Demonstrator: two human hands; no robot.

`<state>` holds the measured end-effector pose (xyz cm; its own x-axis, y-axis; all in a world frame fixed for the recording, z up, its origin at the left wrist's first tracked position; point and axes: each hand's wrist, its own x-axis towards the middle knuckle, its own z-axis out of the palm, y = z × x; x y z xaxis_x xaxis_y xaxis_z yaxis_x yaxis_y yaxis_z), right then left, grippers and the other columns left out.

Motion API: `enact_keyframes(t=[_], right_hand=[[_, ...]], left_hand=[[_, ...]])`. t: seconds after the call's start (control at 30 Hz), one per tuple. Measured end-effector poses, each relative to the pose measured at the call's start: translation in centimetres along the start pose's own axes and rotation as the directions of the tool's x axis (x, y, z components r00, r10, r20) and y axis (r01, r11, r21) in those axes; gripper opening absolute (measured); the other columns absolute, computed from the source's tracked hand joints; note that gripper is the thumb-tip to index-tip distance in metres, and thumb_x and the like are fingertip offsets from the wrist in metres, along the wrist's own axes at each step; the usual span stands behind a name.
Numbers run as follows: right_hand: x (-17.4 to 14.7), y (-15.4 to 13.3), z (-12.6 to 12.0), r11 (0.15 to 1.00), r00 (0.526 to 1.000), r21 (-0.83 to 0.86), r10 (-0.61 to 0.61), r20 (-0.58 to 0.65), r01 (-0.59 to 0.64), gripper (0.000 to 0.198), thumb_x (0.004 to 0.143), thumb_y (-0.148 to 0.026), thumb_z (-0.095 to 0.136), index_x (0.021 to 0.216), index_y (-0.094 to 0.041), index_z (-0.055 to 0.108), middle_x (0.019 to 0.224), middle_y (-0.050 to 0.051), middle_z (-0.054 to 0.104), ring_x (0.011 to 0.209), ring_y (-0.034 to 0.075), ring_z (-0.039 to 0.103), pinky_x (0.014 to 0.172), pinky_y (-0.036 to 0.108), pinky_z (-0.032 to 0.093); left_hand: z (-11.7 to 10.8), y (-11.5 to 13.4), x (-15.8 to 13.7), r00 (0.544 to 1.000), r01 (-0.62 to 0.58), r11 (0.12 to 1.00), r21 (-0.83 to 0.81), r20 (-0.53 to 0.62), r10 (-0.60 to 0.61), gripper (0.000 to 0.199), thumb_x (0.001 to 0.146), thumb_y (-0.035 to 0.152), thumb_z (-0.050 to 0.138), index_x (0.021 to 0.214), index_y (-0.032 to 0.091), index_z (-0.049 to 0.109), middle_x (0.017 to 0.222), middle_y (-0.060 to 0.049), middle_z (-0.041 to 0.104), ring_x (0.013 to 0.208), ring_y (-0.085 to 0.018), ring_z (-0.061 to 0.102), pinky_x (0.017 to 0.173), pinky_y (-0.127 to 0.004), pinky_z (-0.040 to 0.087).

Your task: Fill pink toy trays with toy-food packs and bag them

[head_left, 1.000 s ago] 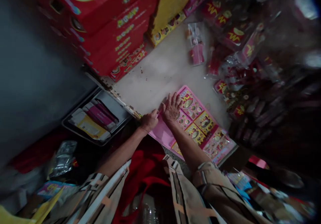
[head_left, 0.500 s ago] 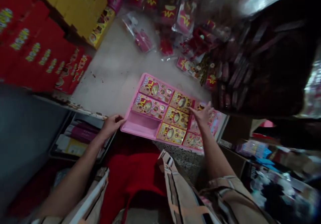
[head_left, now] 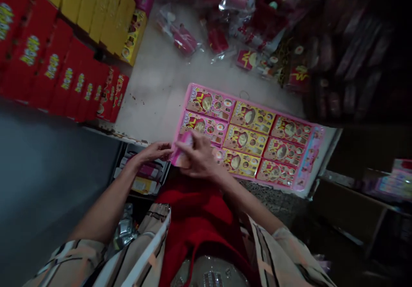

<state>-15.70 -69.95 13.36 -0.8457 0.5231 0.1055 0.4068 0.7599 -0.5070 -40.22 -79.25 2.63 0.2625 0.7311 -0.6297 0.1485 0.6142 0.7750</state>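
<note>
A pink tray [head_left: 188,90] of small printed boxes lies on the white tabletop in front of me. Its left column has pink boxes [head_left: 210,103], the middle one yellow boxes [head_left: 249,117], and the right one red boxes [head_left: 283,150]. My right hand [head_left: 201,156] is over the tray's near-left compartment, its fingers on a pink box [head_left: 178,156] partly hidden beneath them. My left hand [head_left: 157,152] is at the tray's near-left corner, fingertips at the edge; whether they grip the rim is not clear.
Stacked red boxes [head_left: 51,64] and yellow boxes [head_left: 99,12] stand at the far left. Clear bags with red pieces [head_left: 185,38] lie beyond the tray. Below the table's left edge is a dark bin [head_left: 140,184] of packages. A dark box [head_left: 347,218] stands at right.
My right hand has moved left from the middle of the tray to its near-left compartment, where a pink box now sits under it. The camera view has shifted, showing more of the tray's right end.
</note>
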Motion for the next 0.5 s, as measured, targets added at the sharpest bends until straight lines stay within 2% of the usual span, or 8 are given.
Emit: enact_keyframes(t=[0.03,0.1,0.2,0.27,0.33,0.4,0.5], right_hand=[[1.1,-1.2,2.1,0.997,0.997,0.034,-0.068,0.032,0.067,0.073,0.077,-0.051,0.074,0.142,-0.026,0.055,0.157,0.018,0.023,0.139,0.039,0.032,0.111,0.053,0.031],[2.6,-1.8,5.7,0.989,0.989,0.072,-0.131,0.072,0.126,0.067,0.079,-0.053,0.072,0.139,-0.025,0.059,0.154,0.019,0.029,0.137,0.038,0.032,0.11,0.053,0.03],[2.6,0.0,8.6,0.986,0.98,0.068,-0.16,0.122,0.152,0.065,0.079,-0.054,0.073,0.135,-0.024,0.062,0.153,0.02,0.032,0.136,0.038,0.031,0.11,0.054,0.028],[1.6,1.6,9.0,0.986,0.972,0.036,-0.168,0.162,0.164,0.063,0.079,-0.051,0.073,0.135,-0.025,0.063,0.153,0.018,0.034,0.137,0.038,0.031,0.111,0.054,0.027],[0.4,2.9,8.6,0.993,0.977,-0.011,-0.115,0.179,0.118,0.06,0.081,-0.052,0.073,0.134,-0.026,0.063,0.153,0.016,0.036,0.139,0.037,0.031,0.112,0.054,0.026],[-0.4,3.5,7.8,0.998,0.985,-0.043,-0.035,0.17,0.042,0.062,0.082,-0.061,0.071,0.132,-0.026,0.065,0.154,0.015,0.036,0.142,0.036,0.029,0.115,0.054,0.025],[-0.1,3.0,7.4,0.993,0.989,-0.078,0.093,0.114,-0.084,0.063,0.08,-0.074,0.067,0.119,-0.024,0.069,0.154,0.013,0.037,0.148,0.036,0.025,0.122,0.056,0.019]], left_hand=[[-0.3,-0.3,0.4,1.0,-0.019,1.0,0.025,-0.011,0.019,0.038,0.073,0.051,0.065,0.088,0.016,0.065,0.077,-0.002,0.067,0.072,-0.019,0.061,0.069,-0.029,0.052],[-0.7,-1.0,1.2,0.997,-0.068,0.996,0.059,-0.033,0.07,0.037,0.069,0.048,0.065,0.087,0.015,0.067,0.082,-0.003,0.068,0.081,-0.022,0.062,0.076,-0.031,0.053],[-0.8,-1.5,2.2,0.989,-0.135,0.986,0.1,-0.043,0.139,0.035,0.068,0.048,0.065,0.08,0.015,0.067,0.082,-0.002,0.068,0.087,-0.023,0.061,0.082,-0.031,0.053],[-0.4,-1.3,2.4,0.988,-0.139,0.986,0.093,-0.048,0.144,0.036,0.07,0.05,0.064,0.08,0.016,0.065,0.079,-0.001,0.066,0.081,-0.02,0.06,0.076,-0.029,0.053],[0.3,-0.7,2.4,0.991,-0.119,0.992,0.045,-0.049,0.121,0.036,0.075,0.052,0.062,0.081,0.016,0.063,0.074,0.0,0.062,0.07,-0.017,0.058,0.067,-0.027,0.051],[1.1,-0.2,2.4,0.993,-0.102,0.995,-0.016,-0.056,0.101,0.036,0.079,0.053,0.059,0.08,0.017,0.06,0.068,0.002,0.057,0.062,-0.014,0.054,0.06,-0.025,0.048],[1.7,0.3,2.8,0.993,-0.118,0.99,-0.081,-0.029,0.116,0.035,0.078,0.051,0.061,0.078,0.017,0.058,0.066,0.003,0.052,0.06,-0.012,0.05,0.057,-0.023,0.045]])
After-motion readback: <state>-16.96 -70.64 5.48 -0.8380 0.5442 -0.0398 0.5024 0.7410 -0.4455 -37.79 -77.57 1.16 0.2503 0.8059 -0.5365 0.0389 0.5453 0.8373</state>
